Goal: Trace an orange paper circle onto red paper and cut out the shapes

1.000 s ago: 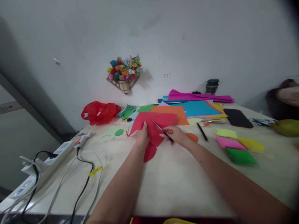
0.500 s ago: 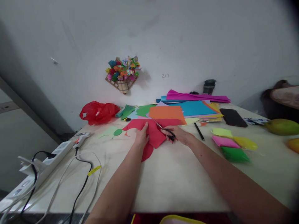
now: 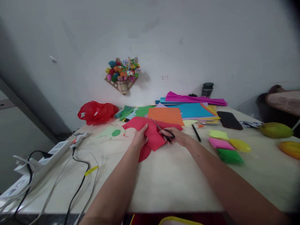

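A sheet of red paper (image 3: 153, 134) lies on the pale table (image 3: 164, 181), partly folded, with a rounded flap hanging toward me. My left hand (image 3: 140, 137) pinches the sheet at its left side, fingers closed on it. My right hand (image 3: 174, 136) grips small black-handled scissors (image 3: 161, 128), whose blades point up and left over the red paper. Whether the blades are cutting the sheet is hard to tell.
Behind lie an orange sheet (image 3: 166, 115), blue and magenta sheets (image 3: 192, 104), green scraps (image 3: 112, 132), a red plastic bag (image 3: 97, 112). A pencil (image 3: 195, 132), phone (image 3: 229, 120), coloured paper pieces (image 3: 226, 147) and mangoes (image 3: 276, 129) are right. Power strip (image 3: 42, 162) and cables sit left. A paper-flower craft (image 3: 122, 73) hangs on the wall.
The red sheet, first lifted off the table, has been lowered and lies flatter. My right hand with the scissors moved down toward the sheet. The view shifted slightly.
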A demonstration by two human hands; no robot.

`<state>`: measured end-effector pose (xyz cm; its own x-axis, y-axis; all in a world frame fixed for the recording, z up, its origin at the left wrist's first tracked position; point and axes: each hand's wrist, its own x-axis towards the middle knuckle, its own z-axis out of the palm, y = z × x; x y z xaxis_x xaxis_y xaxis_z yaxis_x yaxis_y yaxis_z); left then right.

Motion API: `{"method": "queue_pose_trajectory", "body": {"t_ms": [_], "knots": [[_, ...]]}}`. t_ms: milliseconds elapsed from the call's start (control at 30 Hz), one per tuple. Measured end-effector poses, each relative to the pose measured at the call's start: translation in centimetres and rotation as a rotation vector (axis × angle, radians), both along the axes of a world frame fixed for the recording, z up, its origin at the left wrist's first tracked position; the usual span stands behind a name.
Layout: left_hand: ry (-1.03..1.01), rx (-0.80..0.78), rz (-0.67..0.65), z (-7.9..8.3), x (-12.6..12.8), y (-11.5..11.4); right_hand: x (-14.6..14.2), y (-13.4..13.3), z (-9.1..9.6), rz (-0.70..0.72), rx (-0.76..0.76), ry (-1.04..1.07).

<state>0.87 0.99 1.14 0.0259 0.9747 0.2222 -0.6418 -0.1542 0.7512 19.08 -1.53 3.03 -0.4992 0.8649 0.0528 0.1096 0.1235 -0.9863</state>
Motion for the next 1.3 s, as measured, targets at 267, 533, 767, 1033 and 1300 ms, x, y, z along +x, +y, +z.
{"method": "queue_pose_trajectory", "body": {"t_ms": [267, 533, 767, 1033, 1300], "knots": [[-0.031, -0.087, -0.024, 0.2, -0.4, 0.1, -0.3, -0.1, 0.1, -0.027, 0.015, 0.019], [-0.049, -0.078, -0.040, 0.2, -0.6, 0.3, -0.6, -0.2, 0.3, -0.042, -0.008, 0.070], [-0.036, -0.118, -0.034, 0.0, -0.8, 0.4, -0.8, 0.1, 0.0, -0.067, 0.058, 0.045], [-0.091, -0.092, 0.116, 0.3, -0.2, 0.4, -1.1, 0.0, 0.0, -0.086, 0.047, 0.019], [-0.111, -0.073, 0.111, 0.3, -0.1, 0.4, -1.2, -0.2, -0.1, -0.072, 0.014, 0.105]]}}
